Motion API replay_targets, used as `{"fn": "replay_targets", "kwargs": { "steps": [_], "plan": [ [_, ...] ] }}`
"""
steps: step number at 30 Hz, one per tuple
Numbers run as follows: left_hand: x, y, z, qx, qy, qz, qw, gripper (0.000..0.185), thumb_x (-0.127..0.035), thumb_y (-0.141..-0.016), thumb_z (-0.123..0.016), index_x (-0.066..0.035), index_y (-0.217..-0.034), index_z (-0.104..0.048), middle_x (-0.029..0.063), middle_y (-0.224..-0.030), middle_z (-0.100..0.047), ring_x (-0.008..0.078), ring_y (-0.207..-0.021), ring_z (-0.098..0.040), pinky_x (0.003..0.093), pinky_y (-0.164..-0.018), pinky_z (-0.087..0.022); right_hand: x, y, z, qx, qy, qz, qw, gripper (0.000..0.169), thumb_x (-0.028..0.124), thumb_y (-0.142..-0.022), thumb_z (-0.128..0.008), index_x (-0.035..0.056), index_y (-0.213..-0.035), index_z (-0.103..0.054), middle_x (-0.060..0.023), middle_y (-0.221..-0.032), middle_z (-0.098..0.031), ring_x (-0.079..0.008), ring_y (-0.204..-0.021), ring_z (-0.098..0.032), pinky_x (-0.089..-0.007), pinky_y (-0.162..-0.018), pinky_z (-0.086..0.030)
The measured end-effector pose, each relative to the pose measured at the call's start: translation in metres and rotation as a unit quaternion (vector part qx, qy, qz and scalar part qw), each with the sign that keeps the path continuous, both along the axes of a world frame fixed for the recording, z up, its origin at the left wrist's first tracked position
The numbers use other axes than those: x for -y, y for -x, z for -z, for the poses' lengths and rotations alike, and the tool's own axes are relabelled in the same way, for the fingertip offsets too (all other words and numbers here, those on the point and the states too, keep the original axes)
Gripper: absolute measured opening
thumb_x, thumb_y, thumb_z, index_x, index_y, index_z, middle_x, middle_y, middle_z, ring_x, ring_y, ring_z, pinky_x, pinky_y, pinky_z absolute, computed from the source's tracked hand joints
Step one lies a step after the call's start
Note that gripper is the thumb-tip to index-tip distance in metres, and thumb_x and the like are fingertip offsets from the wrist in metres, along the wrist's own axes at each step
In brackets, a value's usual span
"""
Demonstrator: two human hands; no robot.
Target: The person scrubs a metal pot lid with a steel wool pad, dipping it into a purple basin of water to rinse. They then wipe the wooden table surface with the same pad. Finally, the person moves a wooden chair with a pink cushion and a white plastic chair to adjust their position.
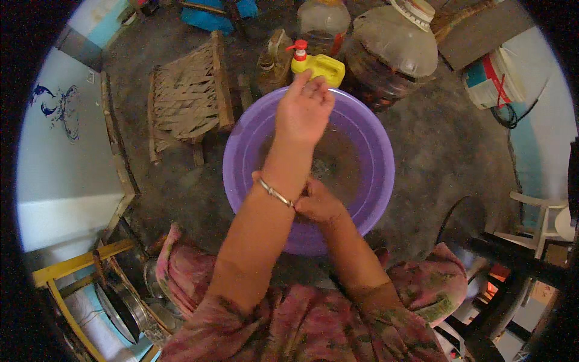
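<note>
My left hand [305, 108] is stretched palm up over a purple plastic basin [382, 167], with its fingers loosely curled and nothing in them. A metal bangle [276, 193] circles my left forearm. Wrapped around that forearm from below, beside the bangle, is my right hand [321, 201]; a fingertip shows on the far side. The basin stands on the floor between my knees and seems to hold some water. Just beyond its far rim is a yellow plastic jug [332, 68] with a red pump top [299, 47], close to my left fingertips.
A low woven stool [185, 99] stands to the left of the basin. Behind the basin are an oil can [273, 63], a clear jar [323, 20] and a large jar [393, 50]. A paint bucket [493, 79] is farther right. Pans [120, 303] hang at lower left.
</note>
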State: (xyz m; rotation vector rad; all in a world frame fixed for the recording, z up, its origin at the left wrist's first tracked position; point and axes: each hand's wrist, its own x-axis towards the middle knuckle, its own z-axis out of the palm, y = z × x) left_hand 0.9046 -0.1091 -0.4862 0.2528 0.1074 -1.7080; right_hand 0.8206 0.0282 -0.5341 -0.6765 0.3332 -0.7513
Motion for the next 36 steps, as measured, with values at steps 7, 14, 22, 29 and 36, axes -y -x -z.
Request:
{"fn": "replay_targets", "kwargs": {
  "steps": [7,14,22,29,36],
  "plan": [
    [-0.056,-0.043,0.119,0.298,-0.285,-0.063,0.909,0.035,-0.023,-0.095,-0.055,-0.007,-0.126,-0.047,0.0113,-0.111,-0.059,0.0237,-0.103,-0.056,0.0388,-0.089,-0.045,0.055,0.066,0.116,-0.682,0.198,0.162,0.685,0.064,0.016,-0.076,-0.076,0.0067,-0.133,-0.049,-0.0193,-0.131,-0.053,-0.0352,-0.122,-0.050,-0.0430,-0.102,-0.041],
    [-0.132,-0.065,0.264,0.401,-0.384,-0.004,0.832,0.040,-0.027,-0.096,-0.051,-0.011,-0.133,-0.047,0.0065,-0.126,-0.052,0.0227,-0.112,-0.054,0.0415,-0.090,-0.045,0.013,0.066,0.237,-0.721,0.152,0.127,0.664,0.049,0.015,-0.080,-0.074,0.0063,-0.125,-0.056,-0.0181,-0.123,-0.059,-0.0309,-0.112,-0.057,-0.0401,-0.088,-0.048],
    [-0.119,-0.045,0.180,0.177,-0.310,0.164,0.920,0.049,-0.048,-0.092,-0.056,-0.007,-0.118,-0.058,0.0071,-0.108,-0.062,0.0215,-0.098,-0.060,0.0374,-0.087,-0.050,0.015,0.009,0.108,-0.593,0.272,0.161,0.741,0.046,0.034,-0.080,-0.075,-0.0011,-0.107,-0.062,-0.0149,-0.109,-0.058,-0.0283,-0.100,-0.058,-0.0365,-0.085,-0.047],
    [-0.129,-0.004,0.190,0.305,-0.180,0.100,0.930,0.033,-0.033,-0.094,-0.054,-0.006,-0.112,-0.058,0.0083,-0.104,-0.062,0.0220,-0.094,-0.061,0.0367,-0.079,-0.052,0.026,-0.003,0.096,-0.664,0.274,0.245,0.651,0.038,0.032,-0.077,-0.073,0.0023,-0.096,-0.059,-0.0192,-0.098,-0.059,-0.0365,-0.091,-0.059,-0.0427,-0.076,-0.050],
    [-0.098,-0.021,0.151,0.332,-0.300,0.177,0.877,0.038,-0.041,-0.092,-0.056,-0.006,-0.106,-0.063,0.0107,-0.100,-0.066,0.0249,-0.090,-0.062,0.0430,-0.083,-0.050,0.009,-0.005,0.083,-0.585,0.304,0.284,0.696,0.016,0.016,-0.084,-0.063,0.0043,-0.093,-0.056,-0.0204,-0.094,-0.059,-0.0397,-0.093,-0.058,-0.0448,-0.077,-0.049]
  ]
}}
